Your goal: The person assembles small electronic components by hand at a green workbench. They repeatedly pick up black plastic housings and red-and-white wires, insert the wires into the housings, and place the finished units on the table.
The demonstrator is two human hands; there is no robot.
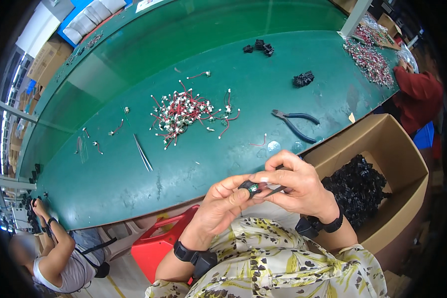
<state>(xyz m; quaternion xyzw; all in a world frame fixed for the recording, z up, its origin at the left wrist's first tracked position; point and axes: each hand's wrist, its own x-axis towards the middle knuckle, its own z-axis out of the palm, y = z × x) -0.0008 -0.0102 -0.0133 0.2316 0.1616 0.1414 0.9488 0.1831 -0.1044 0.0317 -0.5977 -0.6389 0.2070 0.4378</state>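
Black part (248,186) pinched in left hand (222,202), dark pointed tool (275,190) in right hand (302,186), seemingly mid-work by near edge of desk (198,181); heaped red-wired connectors (181,113) apparently remaining, completed count unclear.

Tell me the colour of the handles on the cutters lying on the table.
The handles are dark blue, seen best in the head view.

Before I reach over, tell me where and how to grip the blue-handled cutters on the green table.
Likely best: take the cutters by both handles, coming from the right and closing the palm around the pair. They lie flat, handles spread with ends toward the right, metal jaws toward the left.
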